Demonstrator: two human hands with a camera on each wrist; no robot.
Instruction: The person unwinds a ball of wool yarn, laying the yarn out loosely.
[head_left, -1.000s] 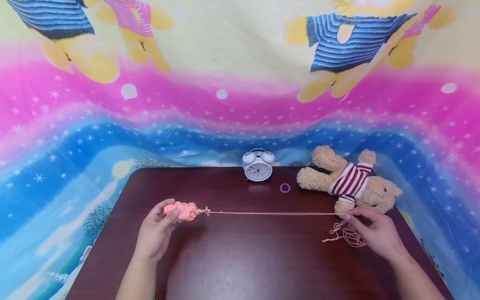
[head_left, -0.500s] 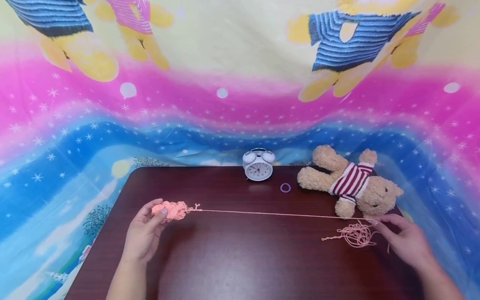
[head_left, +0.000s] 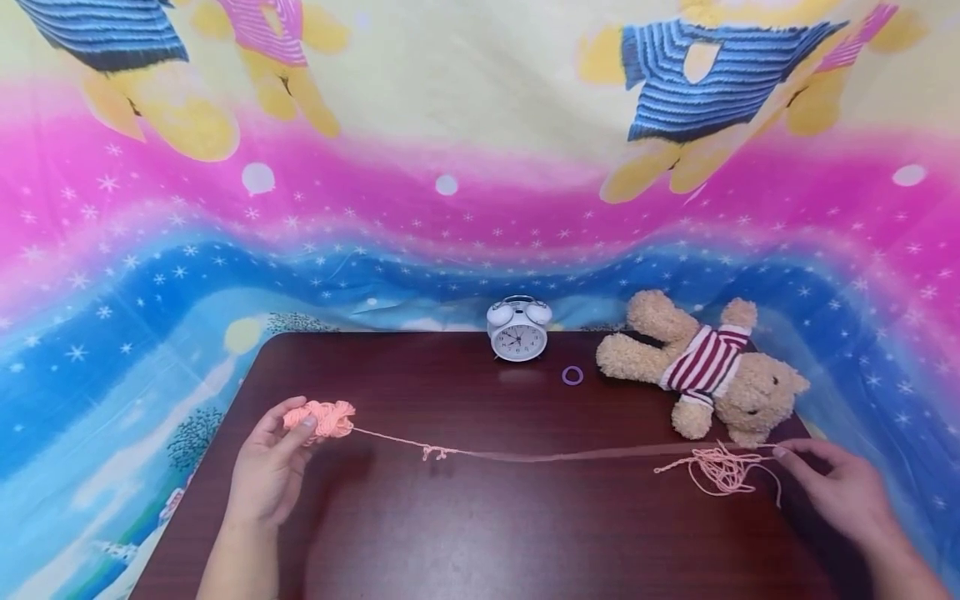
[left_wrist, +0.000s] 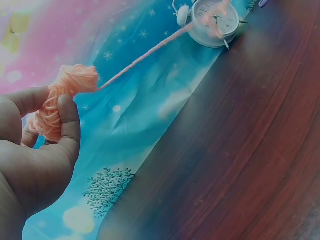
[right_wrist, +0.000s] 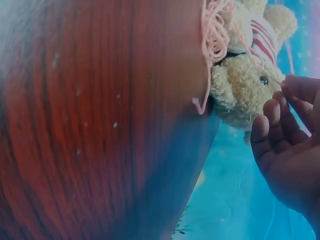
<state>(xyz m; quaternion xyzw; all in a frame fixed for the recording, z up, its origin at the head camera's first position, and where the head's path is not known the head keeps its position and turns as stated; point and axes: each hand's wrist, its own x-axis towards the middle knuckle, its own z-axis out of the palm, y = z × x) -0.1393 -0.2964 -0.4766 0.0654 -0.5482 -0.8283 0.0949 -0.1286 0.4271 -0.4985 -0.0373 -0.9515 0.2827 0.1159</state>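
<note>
My left hand (head_left: 266,467) grips a bundle of peach yarn (head_left: 324,419) between thumb and fingers, above the left side of the table. From the bundle a strand (head_left: 390,437) runs right across the table, with a small knotted tangle (head_left: 435,453) partway along; its middle sags and is blurred. At the far right my right hand (head_left: 843,487) pinches the strand between thumb and forefinger. Just left of that hand lies a loose heap of yarn (head_left: 722,472) on the table. The right wrist view shows the pinching fingertips (right_wrist: 289,82) in front of the teddy bear.
A teddy bear (head_left: 705,367) in a striped sweater lies on its side at the back right of the dark wooden table (head_left: 480,517). A white alarm clock (head_left: 518,331) stands at the back edge, near a purple ring (head_left: 572,376). Patterned cloth (head_left: 450,225) hangs behind.
Both hands have moved apart, the left leftward and the right rightward. The strand has lengthened and gone from taut to sagging; its knotted tangle now sits farther from the bundle.
</note>
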